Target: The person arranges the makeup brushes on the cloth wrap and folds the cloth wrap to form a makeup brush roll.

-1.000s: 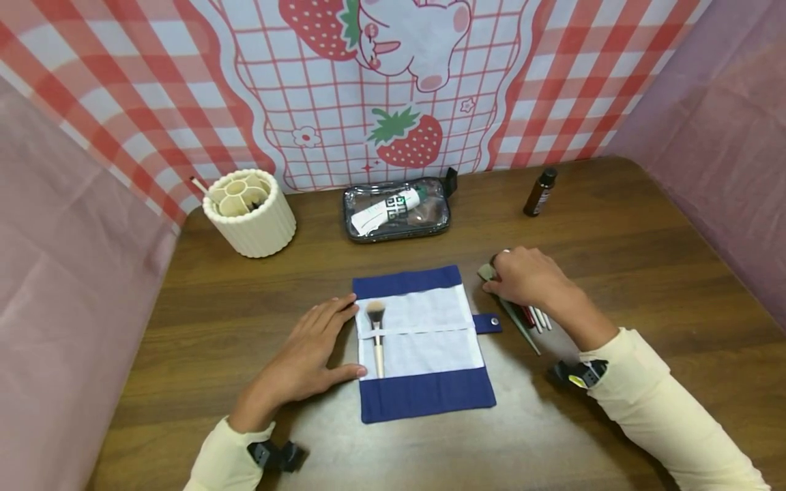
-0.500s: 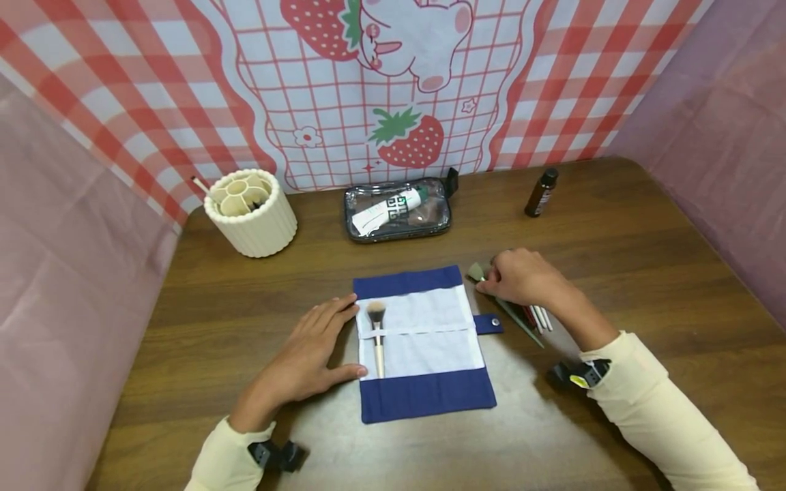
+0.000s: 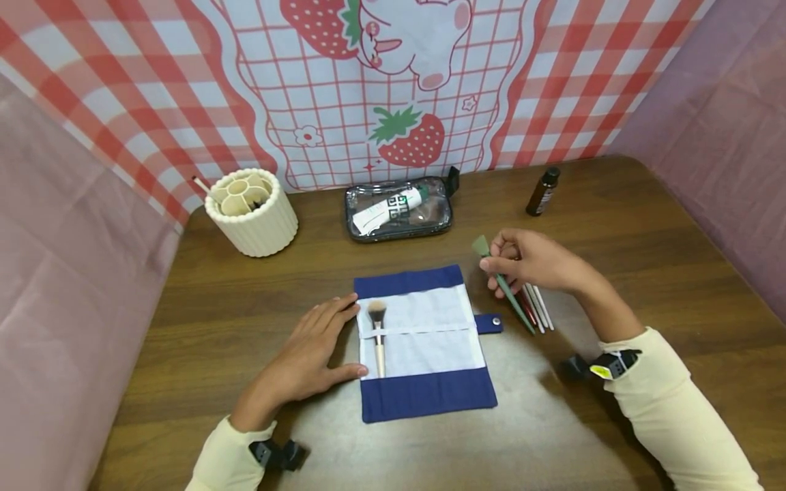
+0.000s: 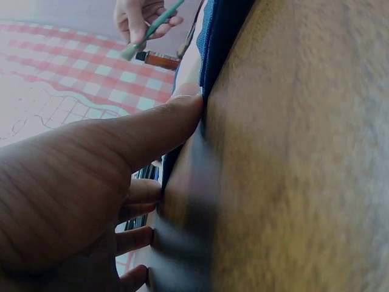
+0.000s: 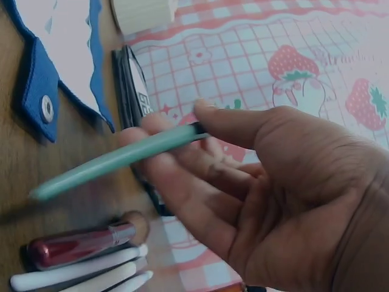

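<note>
My right hand pinches a green makeup brush between thumb and fingers, above the table to the right of the brush roll. Its flat bristle head points away and its handle slants toward me. Below it lie a red-handled brush and several white-handled ones. The navy and white fabric brush roll is spread flat. One brush with a pale handle sits under its elastic strap at the left. My left hand rests at the roll's left edge, thumb and fingertips touching it, fingers extended.
A cream ribbed holder stands at the back left. Behind the roll lies a clear pouch with a white tube inside. A small dark bottle stands at the back right. The roll's snap tab extends right.
The right hand has lifted the green brush from beside the other brushes and turned so its thumb and fingers show. The left hand and the roll have stayed in place.
</note>
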The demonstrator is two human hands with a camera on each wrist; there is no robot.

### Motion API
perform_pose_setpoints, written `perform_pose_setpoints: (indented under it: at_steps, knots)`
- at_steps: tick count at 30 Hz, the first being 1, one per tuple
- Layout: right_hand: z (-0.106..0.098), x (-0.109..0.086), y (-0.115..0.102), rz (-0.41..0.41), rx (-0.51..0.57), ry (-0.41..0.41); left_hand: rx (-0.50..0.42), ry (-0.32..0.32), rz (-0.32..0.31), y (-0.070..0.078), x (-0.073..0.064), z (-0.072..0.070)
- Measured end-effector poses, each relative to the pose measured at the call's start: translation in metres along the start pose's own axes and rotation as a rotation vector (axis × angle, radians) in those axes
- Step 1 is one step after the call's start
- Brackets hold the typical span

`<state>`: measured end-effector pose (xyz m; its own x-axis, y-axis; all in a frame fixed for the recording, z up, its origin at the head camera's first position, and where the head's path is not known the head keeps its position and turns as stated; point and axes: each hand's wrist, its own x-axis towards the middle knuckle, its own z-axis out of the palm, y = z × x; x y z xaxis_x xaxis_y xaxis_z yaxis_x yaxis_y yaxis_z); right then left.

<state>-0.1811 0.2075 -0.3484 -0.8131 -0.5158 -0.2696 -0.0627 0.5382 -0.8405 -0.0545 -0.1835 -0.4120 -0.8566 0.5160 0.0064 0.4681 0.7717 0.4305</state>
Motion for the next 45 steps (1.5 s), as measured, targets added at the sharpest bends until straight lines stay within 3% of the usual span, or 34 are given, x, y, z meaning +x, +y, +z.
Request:
perform_pose_setpoints:
  at_steps: [10,24,35,45]
  knots:
    - [-0.013,-0.004,0.014,0.042,0.226,0.163,0.002,0.020,0.019,-0.001,-0.001,0.002]
    - [-0.022,-0.011,0.019,-0.009,0.267,0.388,0.000,0.017,0.012,-0.001,0.000,0.001]
    - [-0.024,-0.013,0.021,-0.051,0.400,0.366,-0.003,-0.003,-0.002,-0.001,0.000,0.000]
    - [-0.025,-0.013,0.016,-0.073,0.427,0.309,-0.002,-0.031,-0.025,0.000,0.001,-0.001]
